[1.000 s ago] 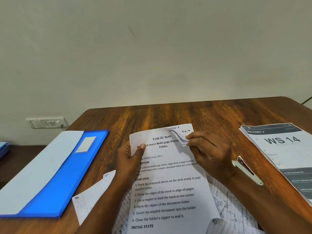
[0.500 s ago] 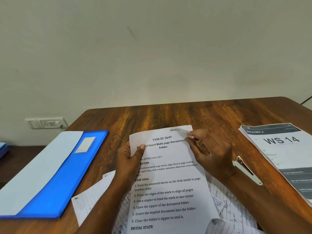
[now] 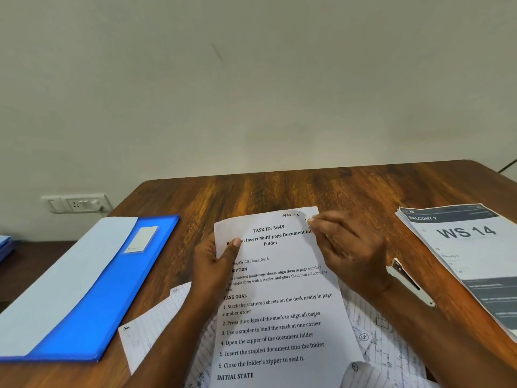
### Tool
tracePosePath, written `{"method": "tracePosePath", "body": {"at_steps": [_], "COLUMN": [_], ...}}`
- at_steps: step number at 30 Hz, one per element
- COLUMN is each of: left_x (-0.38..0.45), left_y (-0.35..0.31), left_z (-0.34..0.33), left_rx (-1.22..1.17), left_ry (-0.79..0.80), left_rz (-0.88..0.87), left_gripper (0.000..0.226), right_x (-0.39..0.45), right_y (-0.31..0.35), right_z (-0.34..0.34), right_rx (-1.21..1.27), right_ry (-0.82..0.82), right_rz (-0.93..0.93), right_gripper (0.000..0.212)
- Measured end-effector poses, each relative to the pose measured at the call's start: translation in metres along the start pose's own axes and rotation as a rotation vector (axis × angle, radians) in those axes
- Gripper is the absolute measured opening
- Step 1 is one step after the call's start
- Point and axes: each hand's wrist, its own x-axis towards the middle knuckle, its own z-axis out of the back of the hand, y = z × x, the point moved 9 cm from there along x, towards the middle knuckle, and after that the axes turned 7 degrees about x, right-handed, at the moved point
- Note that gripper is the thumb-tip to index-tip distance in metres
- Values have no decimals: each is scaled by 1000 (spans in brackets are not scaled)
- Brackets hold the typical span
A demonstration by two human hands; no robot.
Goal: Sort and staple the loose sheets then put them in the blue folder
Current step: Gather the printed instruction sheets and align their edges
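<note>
Pinching printed sheet [image 3: 279,298]: left hand [image 3: 215,264] its edge, right hand [image 3: 344,247] its corner; risk: crease, misordered sheets.

Our left thumb [image 3: 234,245] covered the printed sheet's [image 3: 279,298] title; handwritten sheets [image 3: 156,326] beneath our fingers stayed illegible.

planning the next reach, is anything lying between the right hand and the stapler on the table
Nothing visible does. The stapler lies on the table just beside the right hand's wrist, with only bare wood between them. That hand's fingers pinch the top right corner of the printed sheet, so they must let go first.
</note>
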Motion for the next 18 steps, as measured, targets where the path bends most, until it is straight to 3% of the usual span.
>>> {"method": "tracePosePath", "body": {"at_steps": [18], "left_x": [-4], "left_y": [-7], "left_z": [1], "left_rx": [1], "left_ry": [-21], "left_rz": [-6], "left_gripper": [15], "right_x": [3], "right_y": [-4], "right_z": [1], "right_rx": [66], "right_ry": [10], "right_rz": [-64], "right_gripper": [17]}}
